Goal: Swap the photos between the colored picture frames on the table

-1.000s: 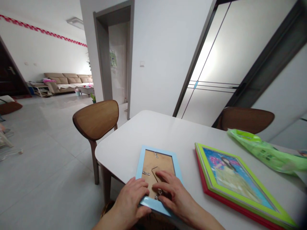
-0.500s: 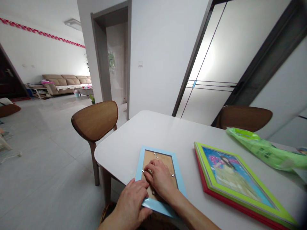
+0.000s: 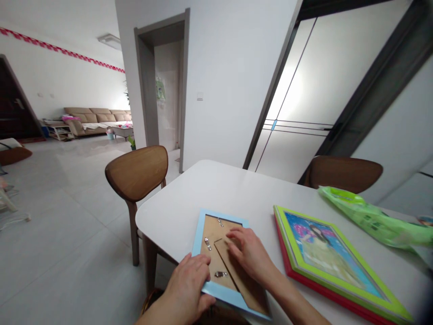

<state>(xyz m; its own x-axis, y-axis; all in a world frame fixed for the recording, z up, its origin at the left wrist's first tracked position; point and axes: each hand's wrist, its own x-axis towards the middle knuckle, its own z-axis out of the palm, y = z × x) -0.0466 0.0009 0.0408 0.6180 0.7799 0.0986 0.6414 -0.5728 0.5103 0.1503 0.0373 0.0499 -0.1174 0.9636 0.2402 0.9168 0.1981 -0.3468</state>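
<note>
A light blue picture frame (image 3: 199,228) lies back up at the table's near edge, its brown backing board (image 3: 211,264) showing. My left hand (image 3: 189,282) is closed on its near left corner, fingers on top and thumb by the near edge. Bent over the right side of the backing, my right hand (image 3: 252,255) has its fingers together; whatever they pinch or press is hidden. Small metal clips show at the far side (image 3: 220,222), the left side (image 3: 207,243) and the near side (image 3: 221,274). A brown stand flap (image 3: 248,289) reaches beneath my right wrist.
To the right, a green frame (image 3: 333,257) with a picture of a person in a dress rests on a red frame (image 3: 287,259). A green plastic bag (image 3: 375,219) lies behind them. Wooden chairs stand at the table's left (image 3: 138,174) and far right (image 3: 345,172).
My right hand has moved from the left clip to the right side of the backing. The left clip is now turned at a slant, and the stand flap has come into view.
</note>
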